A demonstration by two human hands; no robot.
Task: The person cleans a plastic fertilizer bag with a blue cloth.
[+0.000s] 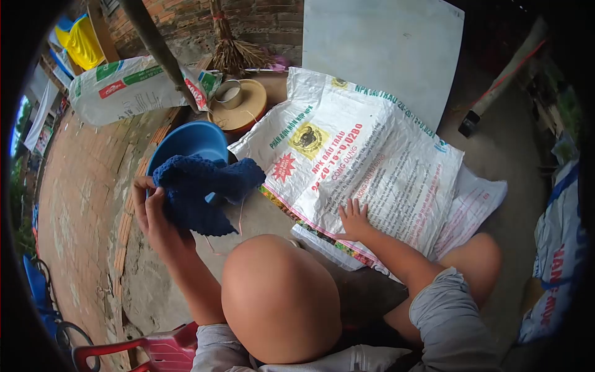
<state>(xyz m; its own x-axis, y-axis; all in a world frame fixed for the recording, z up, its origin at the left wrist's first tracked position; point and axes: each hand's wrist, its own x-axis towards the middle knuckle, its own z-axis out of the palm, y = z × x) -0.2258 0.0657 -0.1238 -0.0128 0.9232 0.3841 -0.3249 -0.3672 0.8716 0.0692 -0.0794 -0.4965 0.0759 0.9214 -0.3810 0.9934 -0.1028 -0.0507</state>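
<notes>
My left hand is closed on the edge of a dark blue cloth, which hangs in loose folds partly in front of a blue plastic basin. My right hand lies flat with fingers spread on a large white woven sack. The sack is spread out before me, printed with red and green lettering and a yellow bull's-head emblem. Its lower left edge shows a colourful patterned strip. Part of the basin's inside is hidden behind the cloth.
Behind the basin, a metal cup stands on a round tan lid. A filled white sack lies at upper left near a straw broom. A pale board leans at the back. A red plastic chair is at lower left.
</notes>
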